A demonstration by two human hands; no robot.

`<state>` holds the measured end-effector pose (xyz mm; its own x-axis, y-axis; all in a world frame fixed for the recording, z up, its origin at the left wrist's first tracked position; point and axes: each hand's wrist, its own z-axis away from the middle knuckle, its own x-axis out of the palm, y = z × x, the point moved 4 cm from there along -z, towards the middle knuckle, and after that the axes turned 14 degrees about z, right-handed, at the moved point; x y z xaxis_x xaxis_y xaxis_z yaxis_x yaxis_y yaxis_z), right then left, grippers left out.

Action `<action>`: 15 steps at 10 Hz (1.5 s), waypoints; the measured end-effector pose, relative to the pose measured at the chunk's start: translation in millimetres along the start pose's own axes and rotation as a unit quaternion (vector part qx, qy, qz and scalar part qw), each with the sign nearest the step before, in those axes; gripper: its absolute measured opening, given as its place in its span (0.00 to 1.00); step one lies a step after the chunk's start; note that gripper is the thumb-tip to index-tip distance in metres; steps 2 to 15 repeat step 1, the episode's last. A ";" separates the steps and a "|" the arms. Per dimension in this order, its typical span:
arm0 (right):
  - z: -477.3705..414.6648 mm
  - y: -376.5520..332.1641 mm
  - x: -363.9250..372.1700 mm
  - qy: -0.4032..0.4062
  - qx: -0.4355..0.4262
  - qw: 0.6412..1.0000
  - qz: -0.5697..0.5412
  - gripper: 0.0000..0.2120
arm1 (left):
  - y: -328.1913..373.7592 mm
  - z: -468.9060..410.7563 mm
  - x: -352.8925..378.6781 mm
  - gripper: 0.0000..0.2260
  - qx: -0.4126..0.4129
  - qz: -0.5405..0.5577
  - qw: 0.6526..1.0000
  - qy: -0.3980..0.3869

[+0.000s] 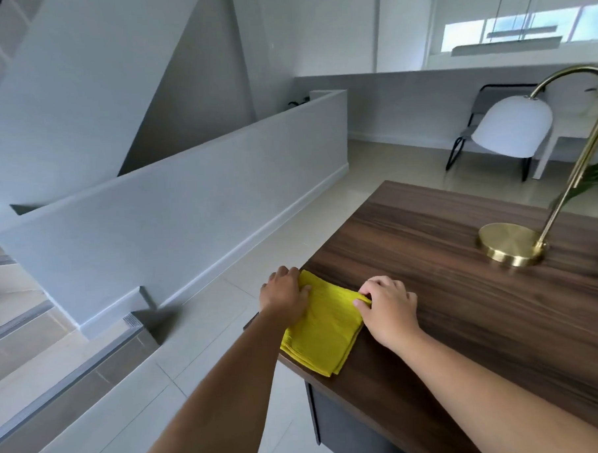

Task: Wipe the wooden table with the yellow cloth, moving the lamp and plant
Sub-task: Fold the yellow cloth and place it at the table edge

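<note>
A folded yellow cloth (321, 328) lies at the left edge of the dark wooden table (464, 287). My left hand (284, 293) rests on the cloth's far left corner, fingers curled over the table edge. My right hand (388, 308) pinches the cloth's right corner between thumb and fingers. A brass lamp (512, 244) with a round base, curved neck and white dome shade (512, 124) stands on the table to the right, well apart from both hands. Green leaves of the plant (597, 179) show at the right edge behind the lamp stem; its pot is out of view.
A low grey half wall (187, 203) runs on the left beside descending stairs (38, 340). Pale tiled floor (228, 366) lies between wall and table. A dark-framed chair (484, 115) stands beyond the table's far end.
</note>
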<state>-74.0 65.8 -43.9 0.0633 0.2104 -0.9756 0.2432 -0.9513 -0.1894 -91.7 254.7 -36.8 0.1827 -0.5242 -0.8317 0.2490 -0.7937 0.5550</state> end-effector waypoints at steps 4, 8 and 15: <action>-0.6 5.5 -1.5 0.007 0.000 1.000 0.011 0.11 | 6.0 -2.6 -1.9 0.19 0.019 -0.017 0.999 0.046; -0.6 5.5 -1.5 0.007 0.000 1.000 0.011 0.11 | 6.0 -2.6 -1.9 0.19 0.019 -0.017 0.999 0.046; -0.6 5.5 -1.5 0.007 0.000 1.000 0.011 0.11 | 6.0 -2.6 -1.9 0.19 0.019 -0.017 0.999 0.046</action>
